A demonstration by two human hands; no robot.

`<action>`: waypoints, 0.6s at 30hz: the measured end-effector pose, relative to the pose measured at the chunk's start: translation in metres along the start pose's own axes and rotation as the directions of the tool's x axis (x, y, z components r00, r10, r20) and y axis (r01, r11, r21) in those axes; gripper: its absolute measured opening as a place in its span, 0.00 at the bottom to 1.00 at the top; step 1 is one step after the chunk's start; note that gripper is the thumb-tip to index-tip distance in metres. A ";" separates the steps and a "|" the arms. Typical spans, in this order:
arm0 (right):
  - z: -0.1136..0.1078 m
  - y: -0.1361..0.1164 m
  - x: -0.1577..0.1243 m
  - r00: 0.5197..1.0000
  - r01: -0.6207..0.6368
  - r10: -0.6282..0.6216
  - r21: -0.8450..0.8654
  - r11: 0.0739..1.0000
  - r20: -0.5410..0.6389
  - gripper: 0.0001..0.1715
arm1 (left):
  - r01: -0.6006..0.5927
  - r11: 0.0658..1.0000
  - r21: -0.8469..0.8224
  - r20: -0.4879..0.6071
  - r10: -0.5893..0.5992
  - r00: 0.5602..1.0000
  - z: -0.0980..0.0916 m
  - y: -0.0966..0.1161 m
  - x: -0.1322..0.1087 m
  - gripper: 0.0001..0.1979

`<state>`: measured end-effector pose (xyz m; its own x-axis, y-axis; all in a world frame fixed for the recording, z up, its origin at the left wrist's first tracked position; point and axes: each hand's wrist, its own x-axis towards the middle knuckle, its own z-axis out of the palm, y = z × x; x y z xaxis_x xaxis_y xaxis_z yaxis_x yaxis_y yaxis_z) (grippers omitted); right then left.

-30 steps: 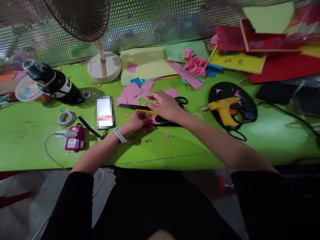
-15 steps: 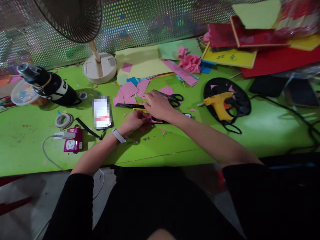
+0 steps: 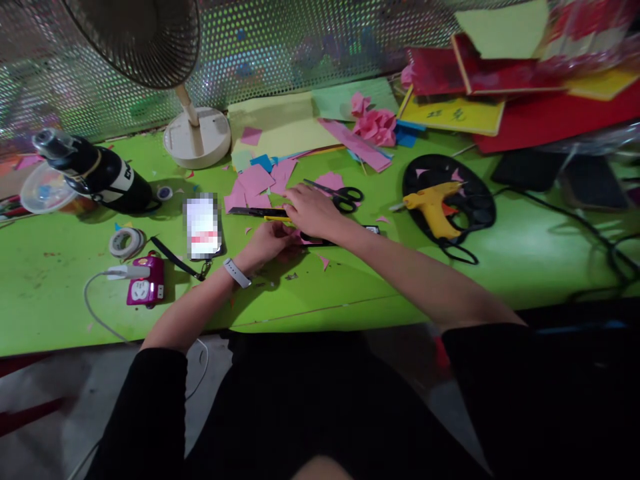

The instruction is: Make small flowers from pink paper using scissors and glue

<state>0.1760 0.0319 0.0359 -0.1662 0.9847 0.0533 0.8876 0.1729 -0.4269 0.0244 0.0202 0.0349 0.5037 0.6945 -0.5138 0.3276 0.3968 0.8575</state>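
My left hand (image 3: 267,241), with a pale watch band at its wrist, is closed in a pinch on a piece of pink paper (image 3: 299,237). Just beyond it, my right hand (image 3: 311,208) lies palm down, its fingers stretched to the left and the thumb apart. Dark blades (image 3: 255,212) and a yellow strip (image 3: 277,218) extend left from beneath the right hand. Black-handled scissors (image 3: 346,199) lie behind that hand. Pink paper pieces (image 3: 256,179) are spread beyond both hands. What is under the right palm is hidden.
A lit phone (image 3: 202,225), tape roll (image 3: 126,242) and purple power adapter (image 3: 146,280) are on the left, with a black bottle (image 3: 107,173) and fan (image 3: 197,140) behind. A yellow glue gun (image 3: 434,208) rests on a black palette (image 3: 483,200) at the right. Pink paper flowers (image 3: 375,125) stand at the back.
Both hands keep nearly the same pose and place. The whole view has shifted slightly, with the things on the right appearing a little further left.
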 end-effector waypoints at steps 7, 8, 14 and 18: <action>0.003 0.003 0.002 0.999 0.022 -0.021 0.024 0.999 -0.028 0.23 | 0.015 1.000 -0.003 -0.027 -0.015 1.000 0.001 -0.001 0.001 0.07; 0.004 0.003 0.001 0.999 0.022 -0.021 0.026 0.999 -0.030 0.23 | 0.023 1.000 0.000 -0.029 -0.023 0.999 0.002 0.000 0.000 0.07; 0.006 0.004 0.002 0.999 0.032 -0.032 0.006 0.999 -0.027 0.23 | 0.044 0.999 -0.014 -0.039 -0.044 0.998 0.003 0.003 -0.002 0.07; 0.008 0.007 0.003 0.998 0.045 -0.045 -0.001 0.999 -0.034 0.22 | 0.053 0.999 -0.014 -0.045 -0.053 0.998 0.004 0.005 -0.003 0.07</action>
<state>0.1780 0.0361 0.0265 -0.1910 0.9762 0.1032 0.8798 0.2168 -0.4231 0.0275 0.0182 0.0409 0.4494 0.6983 -0.5571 0.3427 0.4412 0.8294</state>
